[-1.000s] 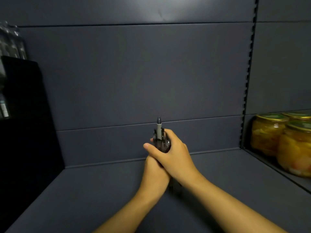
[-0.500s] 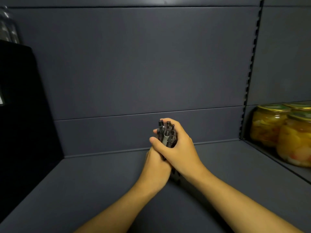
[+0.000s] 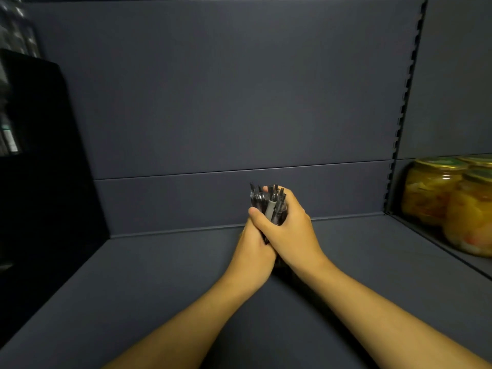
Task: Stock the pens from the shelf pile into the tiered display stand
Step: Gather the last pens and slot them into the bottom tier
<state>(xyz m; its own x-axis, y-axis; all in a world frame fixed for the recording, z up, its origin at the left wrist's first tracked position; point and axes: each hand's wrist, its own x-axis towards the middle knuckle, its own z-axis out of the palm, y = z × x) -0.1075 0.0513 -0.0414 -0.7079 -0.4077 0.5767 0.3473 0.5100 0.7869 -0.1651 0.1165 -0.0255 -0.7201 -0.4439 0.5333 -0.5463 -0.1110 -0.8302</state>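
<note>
Pens (image 3: 269, 202) got evened up since a second ago, that one tall tip's down; right hand (image 3: 288, 230) and left hand (image 3: 253, 249) both grip the bundle upright near the shelf's (image 3: 159, 283) back edge; jars (image 3: 452, 203) far right.

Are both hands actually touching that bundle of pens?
Touching. The head view shows the right hand wrapped around the pens from the right, and the left hand clasping them lower down.

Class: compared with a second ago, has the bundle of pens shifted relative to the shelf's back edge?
Cannot tell: the bundle of pens keeps its place against the back edge; more tips show, while the camera tilted.
</note>
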